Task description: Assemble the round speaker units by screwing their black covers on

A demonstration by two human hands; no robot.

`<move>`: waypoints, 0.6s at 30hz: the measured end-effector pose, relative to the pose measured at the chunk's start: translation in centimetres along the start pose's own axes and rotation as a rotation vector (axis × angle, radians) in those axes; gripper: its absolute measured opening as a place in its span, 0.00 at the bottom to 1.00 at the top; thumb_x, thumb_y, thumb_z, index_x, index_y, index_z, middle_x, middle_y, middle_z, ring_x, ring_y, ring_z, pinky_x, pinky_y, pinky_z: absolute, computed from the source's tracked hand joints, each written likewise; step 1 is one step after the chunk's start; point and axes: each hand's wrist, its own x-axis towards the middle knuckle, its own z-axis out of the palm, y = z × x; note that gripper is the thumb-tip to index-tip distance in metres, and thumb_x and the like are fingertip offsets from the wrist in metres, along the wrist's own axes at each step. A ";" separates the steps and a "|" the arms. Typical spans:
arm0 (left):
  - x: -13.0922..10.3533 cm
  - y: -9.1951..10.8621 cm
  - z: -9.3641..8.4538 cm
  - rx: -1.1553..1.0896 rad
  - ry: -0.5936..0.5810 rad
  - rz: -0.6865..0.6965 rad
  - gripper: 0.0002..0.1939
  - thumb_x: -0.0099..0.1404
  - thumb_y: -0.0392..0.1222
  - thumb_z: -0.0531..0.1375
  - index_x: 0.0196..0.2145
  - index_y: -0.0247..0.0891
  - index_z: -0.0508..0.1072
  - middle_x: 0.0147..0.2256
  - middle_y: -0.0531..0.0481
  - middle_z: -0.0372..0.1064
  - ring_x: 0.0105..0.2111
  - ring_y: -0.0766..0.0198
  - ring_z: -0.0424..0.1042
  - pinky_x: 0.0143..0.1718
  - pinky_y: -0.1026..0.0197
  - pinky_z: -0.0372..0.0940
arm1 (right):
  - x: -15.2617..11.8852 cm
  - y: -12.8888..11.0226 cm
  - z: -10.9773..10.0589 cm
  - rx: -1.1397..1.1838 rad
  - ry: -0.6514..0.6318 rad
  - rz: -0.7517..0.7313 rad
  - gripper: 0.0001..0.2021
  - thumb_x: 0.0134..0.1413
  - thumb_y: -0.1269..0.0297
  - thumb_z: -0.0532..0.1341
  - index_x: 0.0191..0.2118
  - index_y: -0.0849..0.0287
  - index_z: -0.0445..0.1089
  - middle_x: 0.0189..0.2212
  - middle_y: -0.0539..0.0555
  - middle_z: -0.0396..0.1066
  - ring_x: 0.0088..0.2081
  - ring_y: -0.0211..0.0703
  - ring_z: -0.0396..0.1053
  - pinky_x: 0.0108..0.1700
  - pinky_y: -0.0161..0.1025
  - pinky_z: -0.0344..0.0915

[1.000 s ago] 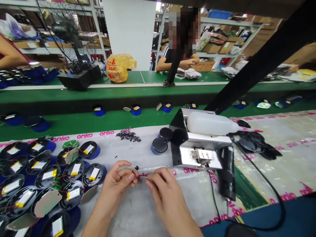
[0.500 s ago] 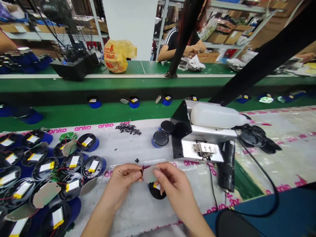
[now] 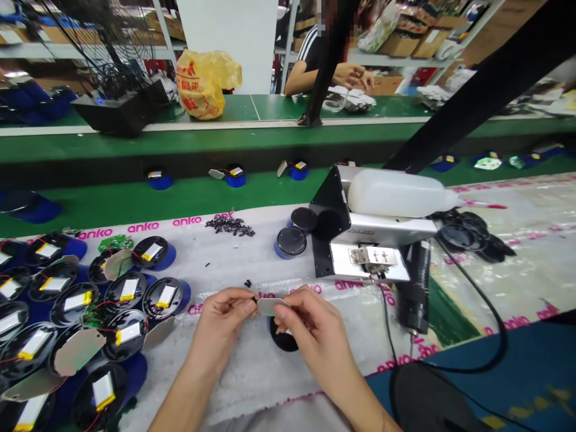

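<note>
My right hand (image 3: 317, 333) pinches a thin, pale grey circuit board (image 3: 268, 307) by its right edge, holding it nearly edge-on above the sheet. At the board's left edge, my left hand (image 3: 222, 321) is closed in a pinch on a small black part, mostly hidden by the fingertips. Beneath the board and right hand stands a round blue housing (image 3: 282, 342) with a black inside, partly covered. Just beyond my fingers lies a loose black piece (image 3: 247, 283), and farther off is a pile of small black parts (image 3: 230, 225).
Many blue housings with white batteries (image 3: 166, 296) crowd the left. Two black-topped housings (image 3: 291, 242) stand beside a metal dispenser (image 3: 375, 240) bearing a white bottle (image 3: 398, 192). Black round parts (image 3: 468, 233) lie right. Beyond runs a green belt (image 3: 193, 192); a person (image 3: 301, 75) works across it.
The circuit board has tipped from showing its broad face to lying nearly edge-on. Both hands keep their pinch. The whole view has shifted slightly.
</note>
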 end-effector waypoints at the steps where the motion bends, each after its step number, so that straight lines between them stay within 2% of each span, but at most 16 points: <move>1: 0.0 0.0 0.0 0.013 0.002 0.015 0.11 0.44 0.45 0.79 0.26 0.44 0.85 0.24 0.54 0.80 0.24 0.72 0.75 0.30 0.72 0.70 | 0.0 -0.1 -0.1 -0.013 -0.006 -0.005 0.09 0.67 0.64 0.59 0.33 0.56 0.70 0.27 0.48 0.69 0.30 0.38 0.70 0.31 0.33 0.65; 4: -0.2 0.1 -0.1 0.071 0.008 0.062 0.10 0.45 0.45 0.78 0.26 0.45 0.85 0.25 0.55 0.80 0.26 0.70 0.75 0.32 0.72 0.70 | 0.4 -0.6 -0.7 -0.059 -0.045 -0.027 0.10 0.67 0.65 0.59 0.32 0.56 0.70 0.27 0.48 0.69 0.30 0.38 0.69 0.32 0.33 0.63; 8: -0.5 0.6 -0.2 0.203 -0.021 0.084 0.06 0.49 0.36 0.76 0.26 0.40 0.85 0.28 0.50 0.82 0.30 0.69 0.77 0.34 0.73 0.69 | 0.8 -1.4 -1.5 -0.123 -0.088 -0.060 0.09 0.67 0.67 0.60 0.32 0.56 0.70 0.28 0.49 0.68 0.30 0.38 0.68 0.32 0.34 0.62; 14: -0.5 0.8 -0.2 0.254 -0.092 0.020 0.06 0.47 0.35 0.75 0.25 0.41 0.85 0.25 0.51 0.81 0.26 0.68 0.76 0.30 0.70 0.70 | 0.7 -1.1 -2.2 -0.115 -0.115 -0.001 0.10 0.66 0.66 0.61 0.30 0.56 0.68 0.26 0.49 0.69 0.28 0.39 0.69 0.29 0.34 0.63; 18: -0.9 1.0 0.2 0.269 -0.124 -0.030 0.05 0.49 0.37 0.75 0.27 0.40 0.86 0.24 0.49 0.80 0.25 0.66 0.76 0.31 0.67 0.71 | 0.5 -1.1 -2.6 -0.147 -0.109 -0.006 0.09 0.64 0.67 0.61 0.31 0.57 0.69 0.26 0.49 0.69 0.28 0.39 0.69 0.28 0.33 0.64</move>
